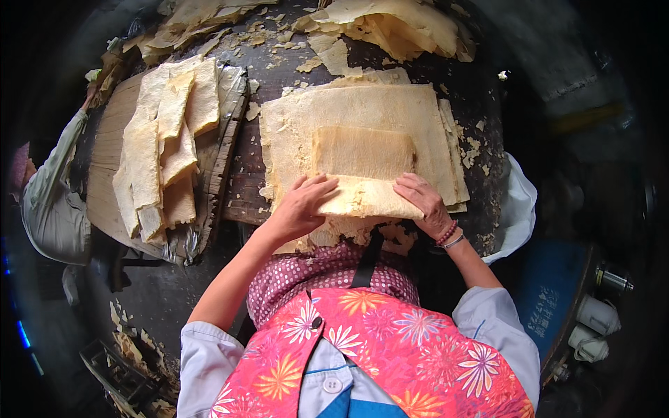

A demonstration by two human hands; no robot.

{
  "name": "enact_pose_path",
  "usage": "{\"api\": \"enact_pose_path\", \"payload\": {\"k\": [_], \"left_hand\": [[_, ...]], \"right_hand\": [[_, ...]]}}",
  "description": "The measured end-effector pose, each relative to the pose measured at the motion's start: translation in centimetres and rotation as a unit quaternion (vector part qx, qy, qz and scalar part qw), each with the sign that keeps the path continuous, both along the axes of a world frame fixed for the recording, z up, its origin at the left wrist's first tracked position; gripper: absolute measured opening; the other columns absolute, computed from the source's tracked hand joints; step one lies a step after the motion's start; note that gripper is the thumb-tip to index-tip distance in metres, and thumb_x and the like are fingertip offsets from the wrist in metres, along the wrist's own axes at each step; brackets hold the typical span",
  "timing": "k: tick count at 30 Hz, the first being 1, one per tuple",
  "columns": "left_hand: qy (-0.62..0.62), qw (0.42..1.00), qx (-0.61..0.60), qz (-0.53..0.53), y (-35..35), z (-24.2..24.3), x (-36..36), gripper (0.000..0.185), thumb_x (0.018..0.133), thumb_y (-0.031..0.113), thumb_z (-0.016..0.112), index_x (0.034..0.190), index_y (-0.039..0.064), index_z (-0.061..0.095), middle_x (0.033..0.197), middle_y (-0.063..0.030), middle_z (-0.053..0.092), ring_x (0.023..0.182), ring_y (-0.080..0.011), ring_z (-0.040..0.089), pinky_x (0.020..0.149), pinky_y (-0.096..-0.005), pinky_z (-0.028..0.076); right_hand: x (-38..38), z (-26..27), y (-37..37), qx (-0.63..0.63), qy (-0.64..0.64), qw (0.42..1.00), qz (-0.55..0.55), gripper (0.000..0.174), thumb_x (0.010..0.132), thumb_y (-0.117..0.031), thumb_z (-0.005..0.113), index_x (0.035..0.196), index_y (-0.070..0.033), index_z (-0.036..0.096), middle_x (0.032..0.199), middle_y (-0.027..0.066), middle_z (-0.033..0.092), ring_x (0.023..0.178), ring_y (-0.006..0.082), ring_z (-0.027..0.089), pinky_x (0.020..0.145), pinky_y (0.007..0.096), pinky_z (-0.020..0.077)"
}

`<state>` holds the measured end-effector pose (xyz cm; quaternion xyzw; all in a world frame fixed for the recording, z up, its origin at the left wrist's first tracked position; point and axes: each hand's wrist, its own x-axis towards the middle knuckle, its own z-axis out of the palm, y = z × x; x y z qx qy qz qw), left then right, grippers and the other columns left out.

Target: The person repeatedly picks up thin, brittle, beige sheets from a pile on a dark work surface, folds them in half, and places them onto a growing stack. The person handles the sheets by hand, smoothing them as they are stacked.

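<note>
Both ends of a folded pale-yellow sheet (pixel 366 197) are held down under the fingers of my hands. My left hand (pixel 306 204) has its fingers over the left end; my right hand (pixel 424 204), with a beaded bracelet and a bangle at the wrist, grips the right end. Just beyond the fold lies a smaller, browner rectangular piece (pixel 366 151). Under both is a stack of large, dry, rough-edged sheets (pixel 292 120) on the dark table. The undersides of my hands are hidden.
At left, a wooden board (pixel 112 151) bears several overlapping torn strips (pixel 141 157). More thin sheets (pixel 376 23) are heaped at the far edge, with flakes scattered about. A white bag (pixel 520 209) hangs at right, near a blue drum (pixel 554 292). Another person's sleeve (pixel 52 188) is at far left.
</note>
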<state>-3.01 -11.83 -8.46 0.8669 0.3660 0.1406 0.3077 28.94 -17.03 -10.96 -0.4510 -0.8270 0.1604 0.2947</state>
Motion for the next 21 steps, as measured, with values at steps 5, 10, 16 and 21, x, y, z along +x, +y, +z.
{"api": "enact_pose_path", "payload": {"k": [5, 10, 16, 21], "left_hand": [[-0.172, 0.952, -0.229, 0.105, 2.9, -1.4, -0.8, 0.034, 0.09, 0.017, 0.066, 0.121, 0.009, 0.06, 0.108, -0.0044, 0.069, 0.102, -0.0149, 0.062, 0.088, -0.0315, 0.051], [-0.035, 0.948, -0.196, 0.249, 8.1, -1.0, 2.2, 0.042, 0.088, 0.028, 0.068, 0.118, 0.002, 0.055, 0.094, -0.0142, 0.069, 0.088, -0.018, 0.065, 0.068, -0.0324, 0.055], [0.147, 0.966, 0.145, 0.153, 5.8, -4.6, 6.1, 0.088, 0.091, 0.064, 0.039, 0.145, -0.004, 0.027, 0.153, -0.0226, 0.023, 0.143, -0.0396, 0.018, 0.116, -0.0484, 0.014], [0.141, 0.965, 0.139, 0.173, 5.7, -4.9, 6.4, 0.088, 0.091, 0.063, 0.042, 0.146, -0.004, 0.025, 0.153, -0.0235, 0.022, 0.143, -0.0411, 0.017, 0.116, -0.048, 0.014]], "right_hand": [[0.5, -1.2, 2.0, -0.044, 0.103, 0.992, -0.055, 0.025, 0.087, -0.021, 0.067, 0.104, -0.004, 0.067, 0.093, 0.0142, 0.068, 0.084, 0.0269, 0.067, 0.07, 0.0357, 0.054], [1.1, -1.2, 7.8, -0.305, 0.173, 0.919, -0.18, 0.044, 0.091, -0.041, 0.063, 0.102, 0.001, 0.061, 0.085, 0.0147, 0.068, 0.075, 0.0215, 0.067, 0.063, 0.0336, 0.0507], [-1.2, -0.2, 7.9, -0.281, 0.02, 0.905, -0.32, 0.06, 0.086, -0.044, 0.067, 0.124, -0.001, 0.05, 0.102, 0.0172, 0.065, 0.097, 0.0331, 0.062, 0.083, 0.0412, 0.0478], [-3.0, -1.2, 7.8, 0.077, -0.194, 0.944, -0.256, 0.088, 0.083, -0.056, 0.061, 0.148, -0.008, 0.026, 0.149, 0.0166, 0.03, 0.137, 0.0382, 0.025, 0.11, 0.0534, 0.022]]}}
